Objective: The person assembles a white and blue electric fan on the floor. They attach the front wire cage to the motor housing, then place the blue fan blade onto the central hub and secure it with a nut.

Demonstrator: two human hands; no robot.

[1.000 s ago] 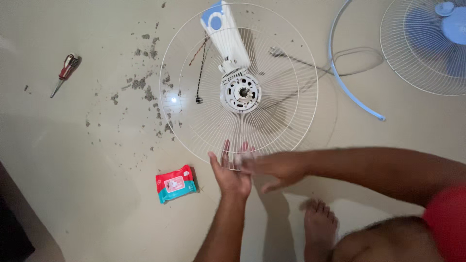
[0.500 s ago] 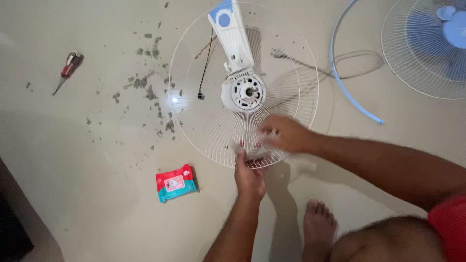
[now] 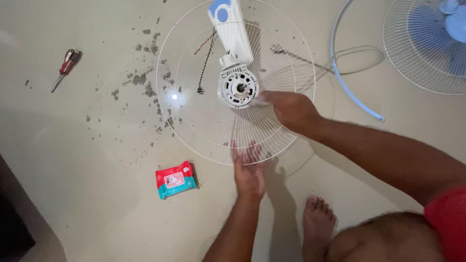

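- Wiping looks like the step in hand — the right hand (image 3: 291, 110) lies on the wires of the white fan guard (image 3: 204, 121), just right of the round motor hub (image 3: 239, 88), closed over something pale that I take to be a wipe, though it is too blurred to be sure.
- Steadying the guard from the near side, the left hand (image 3: 248, 167) is flat and open, fingers spread, pressed against the near rim and gripping nothing.
- The guard sits mid-scene, tilted up over the cream floor (image 3: 97, 194), with the white-and-blue fan neck (image 3: 232, 31) running away from the hub toward the far edge.
- Judging from this, the next move calls for sweeping outward along the wires while the open palm keeps the rim from swinging — light pressure, since the thin wires bend.
- Grey dust clumps (image 3: 145, 82) lie scattered on the floor left of the guard; a red-handled screwdriver (image 3: 64, 68) lies far left, and a red-and-teal wipe packet (image 3: 175, 180) lies near, left of the left hand.
- A second guard with blue blades (image 3: 432, 43) is cut off at the far right, and a blue rim ring (image 3: 349, 92) lies beside it.
- A bare foot (image 3: 318, 221) rests near; the person's body is cropped at the near right corner.
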